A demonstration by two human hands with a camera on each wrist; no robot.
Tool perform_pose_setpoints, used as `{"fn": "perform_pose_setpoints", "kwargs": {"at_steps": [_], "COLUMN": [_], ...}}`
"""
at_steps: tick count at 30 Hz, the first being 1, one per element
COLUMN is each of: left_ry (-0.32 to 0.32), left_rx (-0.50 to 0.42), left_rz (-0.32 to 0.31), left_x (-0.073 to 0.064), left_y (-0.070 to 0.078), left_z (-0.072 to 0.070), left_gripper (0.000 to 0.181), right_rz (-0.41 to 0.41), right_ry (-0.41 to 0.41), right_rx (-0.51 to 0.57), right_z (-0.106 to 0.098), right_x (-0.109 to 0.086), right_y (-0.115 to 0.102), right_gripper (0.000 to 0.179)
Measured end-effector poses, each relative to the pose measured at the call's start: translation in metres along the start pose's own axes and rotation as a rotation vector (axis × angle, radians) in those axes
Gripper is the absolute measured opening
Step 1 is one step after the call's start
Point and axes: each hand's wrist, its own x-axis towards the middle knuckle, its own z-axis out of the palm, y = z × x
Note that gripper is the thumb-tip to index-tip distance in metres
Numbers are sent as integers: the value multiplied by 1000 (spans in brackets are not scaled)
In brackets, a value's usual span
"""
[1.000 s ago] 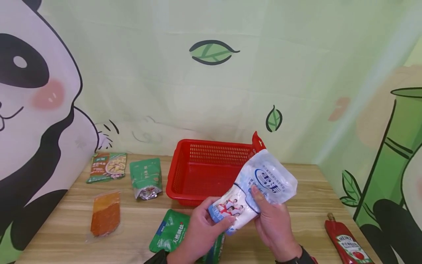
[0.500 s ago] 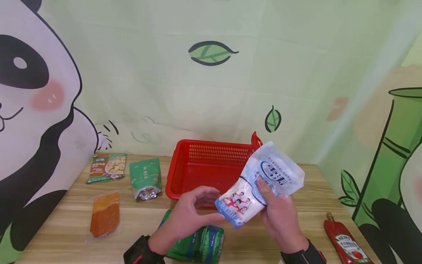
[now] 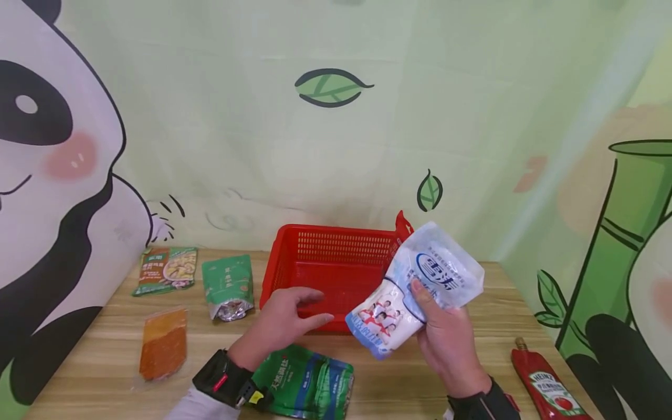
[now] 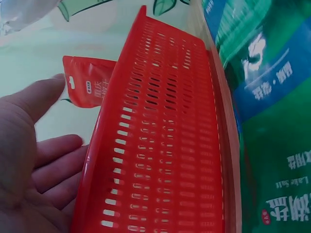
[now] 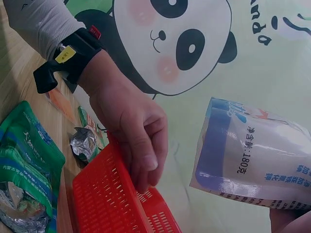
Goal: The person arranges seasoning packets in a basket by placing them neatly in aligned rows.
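Observation:
My right hand (image 3: 451, 344) grips a blue-and-white printed pouch (image 3: 404, 303), thumb across its front, held tilted in the air in front of the basket's right side. In the right wrist view the lower end of this pouch (image 5: 248, 155) is marked 180 grams. My left hand (image 3: 283, 318) holds nothing. Its fingers are loosely spread over the front left rim of the red plastic basket (image 3: 270, 280), thumb apart from them. A red packet (image 4: 90, 81) sticks up from the basket's right end. Under the left wrist lies a green lake-salt pouch (image 3: 299, 379).
Left on the wooden table are a green-and-brown food packet (image 3: 165, 270), a green pouch with a silver bottom (image 3: 228, 286) and a clear bag of orange-brown contents (image 3: 164, 344). A red Heinz ketchup pouch (image 3: 551, 382) lies at the right edge.
My left hand has let go of the blue-and-white pouch and moved left to the basket's front rim. The right hand keeps its grip, the pouch shifting slightly right.

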Motion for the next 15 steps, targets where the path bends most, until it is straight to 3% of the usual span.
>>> {"fn": "perform_pose_setpoints", "kwargs": {"at_steps": [7, 15], "left_ry": [-90, -90], "left_rx": [197, 324], "left_rz": [-34, 1], "left_x": [7, 9], "left_y": [3, 2], "left_z": [-1, 0], "left_gripper": [52, 48], "right_rz": [25, -12], "right_ry": [22, -1], "right_rx": [-14, -9], "right_z": [-3, -4], "right_x": [6, 10], "right_y": [0, -1], "right_gripper": [50, 51]}}
